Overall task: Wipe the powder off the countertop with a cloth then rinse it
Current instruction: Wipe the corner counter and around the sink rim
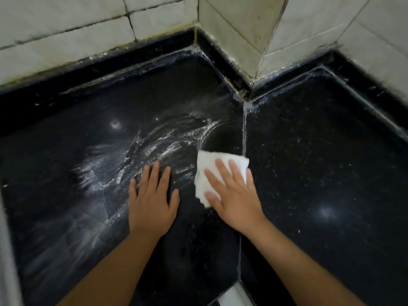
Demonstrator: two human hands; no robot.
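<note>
Powder point(167, 140) smeared in pale arcs across a black stone tabletop point(320, 173), seen from a head-worn camera looking down past two bare forearms. Nearest the viewer, toward the front edge: dark, mostly wiped stone, a grout seam point(244, 133) running front to back between two slabs, and a faint haze of residue toward the front left. Next, two hands side by side near the middle. Left hand point(152, 199) flat on the stone, fingers straight and slightly spread, holding nothing, fingertips at the near fringe of the streaks. Right hand point(231, 195) flat on a folded white cloth point(207, 173), fingers straight and spread, pressing rather than gripping; cloth just left of the seam, showing beyond the fingertips and past the thumb side. Thickest streaks up and to the left of the cloth, long axis slanting from near left to far right, curving around a cleaner dark patch directly beyond the cloth. Right hand plainly the nearer to that far-right end; left hand nearer the near-left end. Likely coming stroke: leftward and away from the body. Farther back, a thin white line of residue along the tabletop's back edge, under a wall of pale tiles point(66, 40) with dark grout, and a tiled corner jutting forward at the seam. No sink or tap in view.
</note>
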